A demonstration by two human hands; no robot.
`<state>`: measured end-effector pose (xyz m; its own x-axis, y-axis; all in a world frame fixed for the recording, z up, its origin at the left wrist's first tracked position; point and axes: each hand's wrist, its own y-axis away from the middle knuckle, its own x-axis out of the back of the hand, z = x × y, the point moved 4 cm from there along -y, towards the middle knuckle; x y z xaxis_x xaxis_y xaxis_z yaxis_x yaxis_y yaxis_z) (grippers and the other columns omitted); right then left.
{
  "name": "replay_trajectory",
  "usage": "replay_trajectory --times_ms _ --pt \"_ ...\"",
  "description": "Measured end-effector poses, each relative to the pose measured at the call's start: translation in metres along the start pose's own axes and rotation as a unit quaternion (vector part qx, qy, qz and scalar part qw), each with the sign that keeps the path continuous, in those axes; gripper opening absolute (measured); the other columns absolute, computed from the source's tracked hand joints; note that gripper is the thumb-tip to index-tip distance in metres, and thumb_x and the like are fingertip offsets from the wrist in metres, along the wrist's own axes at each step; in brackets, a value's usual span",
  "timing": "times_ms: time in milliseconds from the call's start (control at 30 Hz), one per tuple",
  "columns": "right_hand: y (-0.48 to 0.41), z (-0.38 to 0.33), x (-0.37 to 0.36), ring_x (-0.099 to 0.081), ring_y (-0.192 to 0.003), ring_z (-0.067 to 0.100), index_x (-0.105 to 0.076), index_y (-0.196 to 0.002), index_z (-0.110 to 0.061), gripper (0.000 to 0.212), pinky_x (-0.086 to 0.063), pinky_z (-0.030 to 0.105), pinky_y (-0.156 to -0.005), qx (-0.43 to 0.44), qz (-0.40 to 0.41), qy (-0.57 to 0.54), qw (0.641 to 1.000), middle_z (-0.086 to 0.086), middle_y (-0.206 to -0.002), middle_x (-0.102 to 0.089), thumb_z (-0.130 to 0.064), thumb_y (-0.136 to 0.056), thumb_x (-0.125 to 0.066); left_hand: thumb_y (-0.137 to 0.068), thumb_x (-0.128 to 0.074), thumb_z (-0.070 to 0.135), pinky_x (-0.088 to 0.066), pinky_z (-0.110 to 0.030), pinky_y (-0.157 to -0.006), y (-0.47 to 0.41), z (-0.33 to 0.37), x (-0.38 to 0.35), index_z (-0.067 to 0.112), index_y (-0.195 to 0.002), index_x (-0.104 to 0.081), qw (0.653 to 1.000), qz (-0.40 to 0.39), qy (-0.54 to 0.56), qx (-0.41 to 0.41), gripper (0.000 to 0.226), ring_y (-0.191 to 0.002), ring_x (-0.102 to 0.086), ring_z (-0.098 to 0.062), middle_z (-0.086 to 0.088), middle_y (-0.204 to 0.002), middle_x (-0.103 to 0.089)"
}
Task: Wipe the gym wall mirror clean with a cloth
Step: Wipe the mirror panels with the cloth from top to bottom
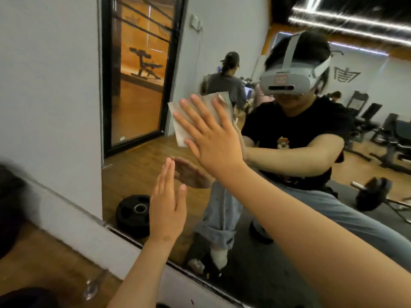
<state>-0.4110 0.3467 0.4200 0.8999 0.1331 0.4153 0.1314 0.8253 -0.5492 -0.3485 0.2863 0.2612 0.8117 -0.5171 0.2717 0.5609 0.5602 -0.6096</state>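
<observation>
Right hand (211,138) is flat on the mirror (133,165), grip released, fingers splayed, pinning the cloth (180,127) against the glass near its left edge. Left hand (168,210) sits lower, also open, fingertips seemingly touching the glass. Here's the risk: nothing curls round that cloth, so a fast sweep could let it slip out and drop, and those bare left fingers may leave smears. Most of the cloth hides under the palm, and the blur makes streaks impossible to judge.
</observation>
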Motion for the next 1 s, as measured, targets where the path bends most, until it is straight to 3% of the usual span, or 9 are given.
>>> replay_trajectory --times_ms 133,233,333,433,533,633,733,867,1000 --pt "0.023 -0.024 -0.014 0.012 -0.152 0.025 0.005 -0.159 -0.017 0.063 0.017 0.049 -0.118 0.006 -0.004 -0.041 0.999 0.006 -0.166 0.011 -0.04 -0.105 -0.017 -0.1 -0.027 0.05 -0.018 -0.022 -0.115 -0.003 0.001 0.009 0.028 -0.156 -0.021 1.0 0.008 0.022 0.016 0.061 -0.146 -0.016 0.003 0.013 -0.162 -0.023" --pt "0.072 -0.069 -0.041 0.027 -0.147 0.026 0.016 -0.156 -0.014 0.069 0.021 0.05 -0.116 0.03 -0.058 -0.064 0.996 0.007 -0.161 0.026 -0.042 -0.105 -0.021 -0.102 -0.029 0.047 -0.018 -0.018 -0.113 -0.005 0.003 0.012 0.027 -0.156 -0.021 0.999 -0.01 0.034 0.027 0.058 -0.146 -0.018 0.002 0.01 -0.162 -0.024" --pt "0.129 -0.112 -0.067 0.04 -0.137 0.029 0.031 -0.147 -0.009 0.077 0.038 0.051 -0.104 0.081 -0.131 -0.049 0.987 0.011 -0.152 0.039 -0.042 -0.105 -0.025 -0.099 -0.03 0.05 -0.017 -0.025 -0.118 -0.005 0.004 0.012 0.024 -0.157 -0.018 0.999 -0.03 -0.037 -0.001 0.065 -0.149 -0.014 -0.004 0.008 -0.165 -0.015" --pt "0.171 -0.126 -0.075 0.044 -0.133 0.025 0.043 -0.137 -0.008 0.075 0.043 0.045 -0.097 0.126 -0.191 -0.078 0.97 0.009 -0.145 0.047 -0.037 -0.107 -0.019 -0.095 -0.021 0.056 -0.01 -0.037 -0.123 -0.003 0.0 0.003 0.021 -0.159 -0.004 0.986 -0.069 -0.146 -0.034 0.075 -0.153 0.0 -0.012 0.004 -0.167 0.003" --pt "0.185 -0.112 -0.075 0.022 -0.147 0.017 0.01 -0.155 -0.016 0.062 0.03 0.04 -0.113 0.114 -0.136 -0.083 0.981 0.002 -0.16 0.022 -0.032 -0.101 -0.016 -0.099 -0.026 0.051 -0.002 -0.043 -0.125 -0.002 -0.007 -0.005 0.022 -0.157 0.01 0.978 -0.089 -0.186 -0.031 0.074 -0.151 0.014 -0.008 0.007 -0.164 0.019" --pt "0.189 -0.081 -0.07 0.006 -0.153 0.014 -0.024 -0.156 -0.021 0.059 0.013 0.038 -0.122 0.061 -0.077 -0.097 0.99 -0.003 -0.164 -0.005 -0.033 -0.099 -0.025 -0.101 -0.027 0.047 -0.004 -0.047 -0.124 -0.002 -0.01 -0.004 0.024 -0.158 0.006 0.977 -0.068 -0.196 -0.04 0.07 -0.152 0.011 -0.008 0.008 -0.165 0.013" --pt "0.183 -0.034 -0.046 0.003 -0.153 0.014 -0.033 -0.154 -0.022 0.055 0.004 0.038 -0.124 0.003 -0.013 -0.088 0.996 -0.003 -0.162 -0.017 -0.033 -0.101 -0.031 -0.1 -0.026 0.05 -0.006 -0.046 -0.124 -0.001 -0.006 -0.004 0.022 -0.159 0.001 0.979 -0.062 -0.189 -0.04 0.071 -0.152 0.007 -0.008 0.007 -0.166 0.008" --pt "0.156 0.052 -0.003 -0.018 -0.151 0.021 -0.03 -0.156 -0.023 0.051 -0.008 0.045 -0.121 -0.118 0.058 -0.057 0.99 0.003 -0.163 -0.024 -0.036 -0.106 -0.036 -0.102 -0.022 0.048 -0.009 -0.047 -0.124 0.002 0.011 -0.002 0.012 -0.159 -0.007 0.979 -0.045 -0.196 -0.033 0.07 -0.153 0.001 -0.016 -0.002 -0.167 0.0" --pt "0.145 0.1 0.017 -0.019 -0.15 0.027 -0.026 -0.157 -0.022 0.052 -0.004 0.046 -0.12 -0.199 0.085 -0.052 0.975 0.007 -0.163 -0.023 -0.04 -0.108 -0.026 -0.101 -0.032 0.039 -0.013 -0.046 -0.123 0.008 0.039 -0.006 0.009 -0.157 -0.014 0.98 0.003 -0.188 -0.07 0.067 -0.153 -0.007 -0.022 -0.009 -0.166 -0.011"
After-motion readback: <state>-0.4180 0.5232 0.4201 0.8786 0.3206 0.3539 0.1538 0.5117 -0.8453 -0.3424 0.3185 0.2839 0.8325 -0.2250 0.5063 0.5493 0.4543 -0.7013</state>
